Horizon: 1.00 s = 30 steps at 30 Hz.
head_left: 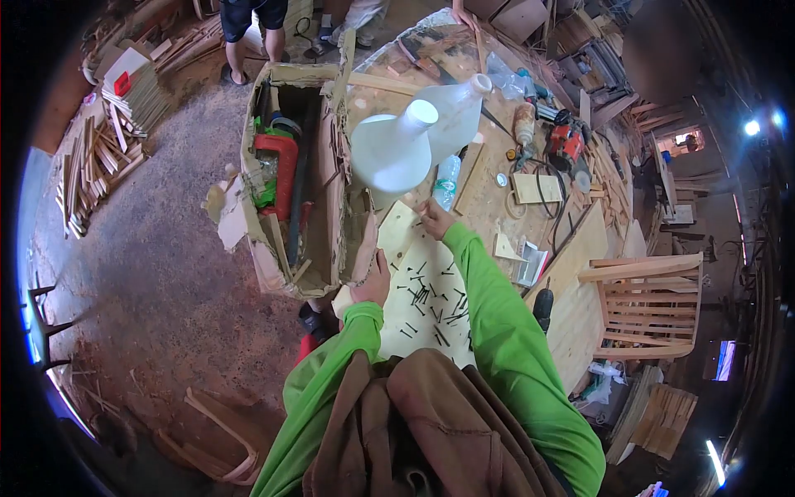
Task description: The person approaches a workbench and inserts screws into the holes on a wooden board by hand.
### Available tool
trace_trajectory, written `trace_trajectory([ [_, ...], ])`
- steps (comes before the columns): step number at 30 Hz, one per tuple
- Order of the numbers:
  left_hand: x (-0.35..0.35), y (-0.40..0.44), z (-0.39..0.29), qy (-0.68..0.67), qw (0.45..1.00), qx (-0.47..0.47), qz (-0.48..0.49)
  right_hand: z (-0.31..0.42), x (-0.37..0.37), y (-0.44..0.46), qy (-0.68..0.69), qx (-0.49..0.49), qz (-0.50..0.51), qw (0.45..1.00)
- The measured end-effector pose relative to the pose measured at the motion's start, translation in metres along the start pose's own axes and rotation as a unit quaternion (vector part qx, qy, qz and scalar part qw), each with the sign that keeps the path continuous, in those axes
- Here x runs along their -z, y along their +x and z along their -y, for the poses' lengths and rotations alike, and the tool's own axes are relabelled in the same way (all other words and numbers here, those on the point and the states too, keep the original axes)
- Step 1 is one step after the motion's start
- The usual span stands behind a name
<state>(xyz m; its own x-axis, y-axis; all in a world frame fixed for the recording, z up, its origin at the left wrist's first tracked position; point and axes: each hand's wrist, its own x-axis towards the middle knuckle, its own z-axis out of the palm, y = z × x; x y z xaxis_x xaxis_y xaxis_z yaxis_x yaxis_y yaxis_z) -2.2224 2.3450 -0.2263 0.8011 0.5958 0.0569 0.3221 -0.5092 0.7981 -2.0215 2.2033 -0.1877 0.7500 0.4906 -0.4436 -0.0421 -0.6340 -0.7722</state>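
A pale wooden board (396,331) lies in front of me with several dark screws (424,296) scattered over it. My left hand (373,283) rests at the board's left edge, against the near corner of a torn cardboard box (358,236), its visible fingers stretched out. Over the board's far end, my right hand (435,219) is closed in a pinch. What is between its fingertips is too small to make out. Just beyond it lies a clear plastic bottle (447,180). Inside the box are a red clamp-like tool (281,161) and other long items.
Two white jugs (389,153) stand beyond my hands. A red power tool (565,145), cords and wood strips are on the table's right side. A slatted wooden piece (650,306) is at far right. Another person's legs (252,33) and wood stacks (137,95) are at upper left.
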Motion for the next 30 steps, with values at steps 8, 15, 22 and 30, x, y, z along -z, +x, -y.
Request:
trace_trajectory([
  [8,-0.006,-0.001,0.009,0.03,0.999,-0.03,-0.016,-0.002,-0.02,-0.006,-0.051,0.011,-0.083,0.995],
  [15,0.002,0.003,0.004,0.078,0.994,-0.072,-0.015,0.007,-0.02,-0.013,-0.03,0.039,-0.014,0.999],
  [22,0.015,0.004,-0.011,0.028,0.999,-0.016,-0.015,0.018,-0.017,-0.019,-0.03,0.002,-0.039,0.999],
  [30,0.016,0.008,-0.009,0.036,0.996,-0.075,-0.033,0.001,-0.021,-0.011,0.021,0.025,-0.061,0.998],
])
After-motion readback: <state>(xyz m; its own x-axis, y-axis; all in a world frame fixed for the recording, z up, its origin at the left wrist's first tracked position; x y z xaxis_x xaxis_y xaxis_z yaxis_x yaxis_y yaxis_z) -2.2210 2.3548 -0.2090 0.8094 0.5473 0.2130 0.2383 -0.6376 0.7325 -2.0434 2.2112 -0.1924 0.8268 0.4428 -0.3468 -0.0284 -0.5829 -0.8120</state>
